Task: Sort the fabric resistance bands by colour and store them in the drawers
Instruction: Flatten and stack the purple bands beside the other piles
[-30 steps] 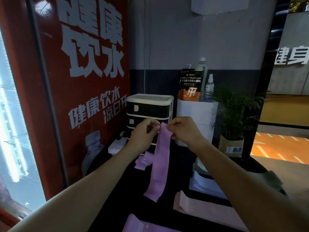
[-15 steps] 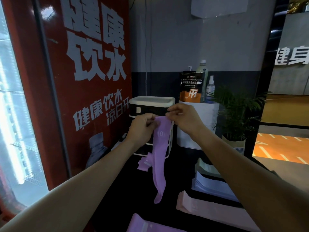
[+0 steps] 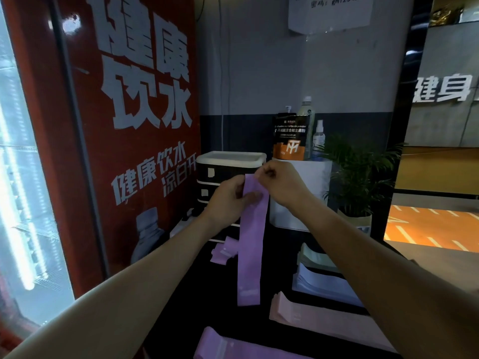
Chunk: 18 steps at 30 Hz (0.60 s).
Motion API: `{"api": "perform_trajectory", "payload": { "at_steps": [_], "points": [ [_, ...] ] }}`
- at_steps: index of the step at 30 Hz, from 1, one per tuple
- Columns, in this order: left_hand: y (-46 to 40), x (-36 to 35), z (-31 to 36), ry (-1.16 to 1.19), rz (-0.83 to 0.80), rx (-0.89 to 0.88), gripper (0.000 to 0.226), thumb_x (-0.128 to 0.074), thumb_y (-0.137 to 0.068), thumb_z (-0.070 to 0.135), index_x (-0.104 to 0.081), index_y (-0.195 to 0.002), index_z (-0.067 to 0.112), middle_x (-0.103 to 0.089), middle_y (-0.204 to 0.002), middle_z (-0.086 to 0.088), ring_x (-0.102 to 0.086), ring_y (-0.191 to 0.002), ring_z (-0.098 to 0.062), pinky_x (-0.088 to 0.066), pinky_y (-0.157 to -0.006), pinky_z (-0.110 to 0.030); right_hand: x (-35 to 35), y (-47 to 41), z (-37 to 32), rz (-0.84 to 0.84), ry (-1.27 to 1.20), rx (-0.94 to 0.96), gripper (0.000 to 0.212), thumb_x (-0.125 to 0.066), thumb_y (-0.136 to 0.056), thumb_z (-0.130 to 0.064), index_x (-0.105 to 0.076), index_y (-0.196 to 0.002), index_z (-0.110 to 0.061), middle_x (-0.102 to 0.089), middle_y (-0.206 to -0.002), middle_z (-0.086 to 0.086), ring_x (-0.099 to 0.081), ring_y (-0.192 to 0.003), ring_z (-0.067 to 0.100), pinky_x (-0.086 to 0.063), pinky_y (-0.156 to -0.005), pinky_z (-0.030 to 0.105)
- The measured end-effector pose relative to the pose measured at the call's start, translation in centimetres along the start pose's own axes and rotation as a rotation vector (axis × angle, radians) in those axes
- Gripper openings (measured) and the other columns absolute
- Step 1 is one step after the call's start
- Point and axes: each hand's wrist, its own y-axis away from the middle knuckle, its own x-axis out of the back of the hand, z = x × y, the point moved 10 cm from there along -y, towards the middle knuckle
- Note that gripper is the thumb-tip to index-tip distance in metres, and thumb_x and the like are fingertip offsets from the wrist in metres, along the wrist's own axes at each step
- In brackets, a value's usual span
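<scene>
Both hands up in front of the drawer unit [image 3: 228, 177], holding one purple band [image 3: 251, 242] by its top end. Left hand [image 3: 228, 200] has thumb and fingers curled onto the left edge of the strip, pinching it; right hand [image 3: 281, 182] pinches the top corner with curled fingertips. Band is flat woven fabric, matte, a long straight-sided strip hanging vertical, lower end squared off and free above the dark counter [image 3: 181, 320]. Drawer unit sits at the counter's far edge against the wall: boxy, dark glossy drawer fronts, white rounded-corner top, drawers look closed. More bands lie on the counter: a crumpled purple one [image 3: 223, 252] just in front of the unit, a flat purple one [image 3: 233, 345] at the near edge, a flat pale pink strip [image 3: 324, 320] toward the right side. Behind the pink strip, a stack of folded pale bands [image 3: 321, 278], layered edges visible, colours hard to tell in the dim light. Right of the unit is a white box [image 3: 311, 177] carrying a black-and-orange pouch [image 3: 289, 137] and a clear spray bottle [image 3: 318, 138]; leafy potted plant [image 3: 357, 172] beside it. Red sign panel [image 3: 129, 125] with white lettering on the left.
</scene>
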Motion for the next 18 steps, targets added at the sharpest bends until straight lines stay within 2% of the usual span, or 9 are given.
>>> {"api": "perform_trajectory", "payload": {
  "at_steps": [1, 3, 6, 8, 9, 12, 14, 16, 18],
  "points": [
    [0.1, -0.2, -0.1, -0.001, 0.004, 0.015, 0.025, -0.063, -0.087, 0.016, -0.058, -0.110, 0.006, -0.066, -0.106, -0.017, -0.062, -0.099, -0.032, -0.052, -0.088, -0.048, 0.2, 0.1, 0.0, 0.011, 0.008, -0.007, 0.014, -0.050, -0.092, -0.004, -0.064, -0.091, -0.004, -0.059, -0.087, 0.001, -0.054, -0.083, 0.012, -0.041, -0.067, 0.012],
    [0.2, -0.6, -0.2, -0.008, 0.004, 0.047, 0.031, -0.065, -0.086, 0.015, -0.057, -0.115, 0.009, -0.065, -0.111, -0.013, -0.062, -0.101, -0.028, -0.052, -0.089, -0.045, 0.8, 0.3, 0.0, 0.043, 0.036, -0.016, 0.016, -0.048, -0.093, -0.006, -0.064, -0.095, 0.000, -0.060, -0.089, 0.006, -0.054, -0.083, 0.015, -0.042, -0.068, 0.018],
    [0.5, -1.5, -0.3, -0.022, -0.035, 0.064, 0.031, -0.063, -0.087, 0.014, -0.055, -0.117, 0.010, -0.064, -0.108, -0.006, -0.061, -0.097, -0.020, -0.053, -0.083, -0.031, 2.0, 0.7, 0.3, 0.080, 0.048, -0.040, 0.021, -0.046, -0.094, -0.007, -0.064, -0.097, 0.005, -0.060, -0.088, 0.011, -0.054, -0.083, 0.019, -0.042, -0.073, 0.027],
    [1.0, -2.1, 0.1, -0.014, -0.060, 0.061, 0.026, -0.060, -0.089, 0.014, -0.056, -0.115, 0.010, -0.063, -0.099, 0.000, -0.060, -0.089, -0.013, -0.050, -0.073, -0.019, 2.8, 1.1, 0.9, 0.113, 0.029, -0.076, 0.021, -0.045, -0.095, -0.008, -0.063, -0.093, 0.003, -0.057, -0.080, 0.006, -0.052, -0.080, 0.019, -0.043, -0.069, 0.026],
    [1.3, -2.4, 0.2, -0.002, -0.078, 0.060, 0.024, -0.059, -0.090, 0.014, -0.056, -0.114, 0.011, -0.062, -0.096, 0.001, -0.059, -0.086, -0.012, -0.049, -0.070, -0.018, 3.3, 1.4, 1.4, 0.135, 0.012, -0.098, 0.021, -0.045, -0.095, -0.008, -0.063, -0.088, 0.000, -0.055, -0.075, 0.004, -0.053, -0.079, 0.021, -0.045, -0.069, 0.028],
    [2.2, -3.6, 0.9, 0.023, -0.153, 0.038, 0.016, -0.054, -0.093, 0.018, -0.056, -0.109, 0.014, -0.062, -0.094, 0.000, -0.059, -0.083, -0.012, -0.048, -0.070, -0.022, 4.9, 2.3, 3.1, 0.193, -0.100, -0.178, 0.020, -0.046, -0.094, -0.007, -0.061, -0.080, -0.006, -0.061, -0.082, 0.013, -0.060, -0.087, 0.031, -0.052, -0.085, 0.045],
    [2.9, -4.5, 0.9, 0.046, -0.219, 0.054, 0.017, -0.055, -0.092, 0.022, -0.057, -0.108, 0.015, -0.064, -0.096, -0.002, -0.061, -0.083, -0.013, -0.049, -0.072, -0.025, 6.1, 3.4, 4.1, 0.239, -0.159, -0.220, 0.019, -0.048, -0.093, -0.007, -0.062, -0.082, -0.003, -0.062, -0.087, 0.018, -0.061, -0.090, 0.032, -0.052, -0.087, 0.046],
    [3.9, -5.3, 0.2, 0.083, -0.301, 0.102, 0.021, -0.064, -0.086, 0.024, -0.059, -0.106, 0.019, -0.067, -0.100, -0.001, -0.064, -0.088, -0.014, -0.052, -0.077, -0.026, 7.8, 4.8, 5.6, 0.308, -0.224, -0.287, 0.021, -0.047, -0.093, -0.005, -0.061, -0.078, -0.003, -0.056, -0.081, 0.014, -0.055, -0.084, 0.028, -0.051, -0.084, 0.044],
    [5.2, -6.1, -0.6, 0.114, -0.376, 0.131, 0.026, -0.072, -0.079, 0.019, -0.061, -0.103, 0.018, -0.070, -0.101, -0.001, -0.066, -0.092, -0.014, -0.053, -0.083, -0.026, 9.3, 6.5, 7.0, 0.358, -0.280, -0.350, 0.017, -0.049, -0.093, -0.005, -0.062, -0.083, -0.001, -0.056, -0.080, 0.010, -0.053, -0.084, 0.026, -0.051, -0.085, 0.045]
  ]
}}
